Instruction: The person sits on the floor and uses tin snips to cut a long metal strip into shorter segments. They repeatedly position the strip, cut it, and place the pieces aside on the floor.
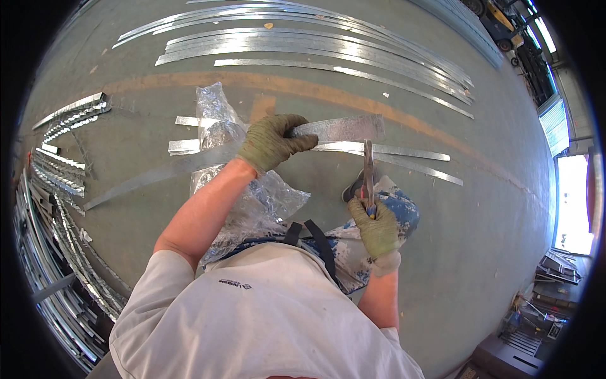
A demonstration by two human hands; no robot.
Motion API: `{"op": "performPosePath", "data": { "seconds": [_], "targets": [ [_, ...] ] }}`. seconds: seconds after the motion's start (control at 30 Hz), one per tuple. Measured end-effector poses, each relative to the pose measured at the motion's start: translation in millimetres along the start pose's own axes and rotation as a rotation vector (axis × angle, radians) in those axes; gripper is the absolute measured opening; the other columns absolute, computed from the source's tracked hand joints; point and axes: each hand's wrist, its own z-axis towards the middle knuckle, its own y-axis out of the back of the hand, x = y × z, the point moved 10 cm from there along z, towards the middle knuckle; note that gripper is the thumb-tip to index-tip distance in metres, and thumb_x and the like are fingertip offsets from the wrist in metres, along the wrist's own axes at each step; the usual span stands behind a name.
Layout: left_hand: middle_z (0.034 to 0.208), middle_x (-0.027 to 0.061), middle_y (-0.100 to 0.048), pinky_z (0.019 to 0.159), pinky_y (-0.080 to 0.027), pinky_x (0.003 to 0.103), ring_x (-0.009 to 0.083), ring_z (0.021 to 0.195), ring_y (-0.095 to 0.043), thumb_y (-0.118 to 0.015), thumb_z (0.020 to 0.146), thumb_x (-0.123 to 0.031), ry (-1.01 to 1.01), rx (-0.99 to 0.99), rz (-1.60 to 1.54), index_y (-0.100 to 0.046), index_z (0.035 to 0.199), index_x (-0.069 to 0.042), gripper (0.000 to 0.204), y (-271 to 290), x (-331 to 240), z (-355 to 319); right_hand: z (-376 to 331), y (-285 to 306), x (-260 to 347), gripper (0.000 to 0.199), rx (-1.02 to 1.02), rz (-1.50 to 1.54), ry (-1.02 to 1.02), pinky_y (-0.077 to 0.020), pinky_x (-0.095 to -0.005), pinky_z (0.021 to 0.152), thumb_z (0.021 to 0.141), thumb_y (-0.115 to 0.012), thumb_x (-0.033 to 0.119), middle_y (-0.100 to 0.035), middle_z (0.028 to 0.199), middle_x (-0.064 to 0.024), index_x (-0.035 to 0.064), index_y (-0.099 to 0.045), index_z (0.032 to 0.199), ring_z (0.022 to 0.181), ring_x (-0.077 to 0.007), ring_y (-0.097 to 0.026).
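My left hand, in a green work glove, is closed around a long flat metal strip. The strip's short end sticks out to the right; its long part runs back under my forearm, bending down to the left. In my right hand, also gloved, is a long-bladed metal hand tool that looks like tin snips, with red and blue at the grip. The tool points away from me, its tip just below the strip's right end; whether they touch I cannot tell. Crumpled clear plastic sheeting lies beneath my left arm.
Several shiny metal strips lie on the floor beyond my knee. Farther off are rows of longer strips. Bundled metal pieces fill the left side. At far right are a forklift and a dark metal bench.
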Motion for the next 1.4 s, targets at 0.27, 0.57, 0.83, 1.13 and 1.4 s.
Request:
{"op": "performPosePath", "data": {
  "seconds": [0.27, 0.57, 0.83, 1.13, 1.4],
  "targets": [
    [0.114, 0.0144, -0.084, 0.092, -0.064, 0.033, 0.0152, 0.102, -0.078, -0.098, 0.093, -0.035, 0.025, 0.004, -0.04, -0.077, 0.14, 0.007, 0.067, 1, -2, -3, 9, 2, -3, 0.027, 0.012, -0.061, 0.054, -0.0512, -0.0322, 0.075, 0.104, -0.086, 0.027, -0.068, 0.088, -0.0013, 0.0023, -0.077, 0.109, 0.08, -0.0116, -0.058],
    [0.112, 0.0121, -0.083, 0.089, -0.063, 0.032, 0.0154, 0.1, -0.077, -0.099, 0.092, -0.032, 0.029, 0.033, -0.101, -0.076, 0.139, 0.007, 0.065, -1, -5, -2, 11, 11, 4, 0.03, -0.042, -0.168, 0.168, -0.0527, -0.0374, 0.076, 0.103, -0.087, 0.031, -0.071, 0.093, -0.0065, 0.0032, -0.077, 0.11, 0.08, -0.0183, -0.062],
    [0.11, 0.0098, -0.083, 0.083, -0.061, 0.031, 0.0142, 0.096, -0.076, -0.099, 0.092, -0.028, 0.083, 0.077, -0.134, -0.076, 0.139, 0.005, 0.062, -1, 0, 6, 11, 17, 14, 0.033, -0.048, -0.251, 0.133, -0.053, -0.0401, 0.076, 0.103, -0.086, 0.035, -0.071, 0.093, -0.0101, 0.0042, -0.076, 0.109, 0.079, -0.0229, -0.064],
    [0.125, 0.0151, -0.082, 0.097, -0.062, 0.035, 0.0205, 0.111, -0.077, -0.097, 0.094, -0.036, 0.044, 0.395, 0.028, -0.073, 0.145, 0.004, 0.069, -13, -45, 33, 19, 21, 4, 0.03, 0.006, -0.249, 0.079, -0.0507, -0.0353, 0.074, 0.105, -0.085, 0.031, -0.067, 0.086, -0.0033, 0.0025, -0.078, 0.11, 0.079, -0.0149, -0.057],
    [0.123, 0.0128, -0.086, 0.102, -0.061, 0.033, 0.0179, 0.114, -0.079, -0.093, 0.099, -0.032, 0.034, 0.789, -0.094, -0.081, 0.131, 0.001, 0.048, -97, -127, 70, 14, 29, 24, 0.043, 0.034, -0.314, 0.167, -0.0548, -0.0507, 0.083, 0.104, -0.083, 0.043, -0.074, 0.096, -0.0214, 0.0011, -0.074, 0.107, 0.09, -0.0429, -0.07]
  ]
}}
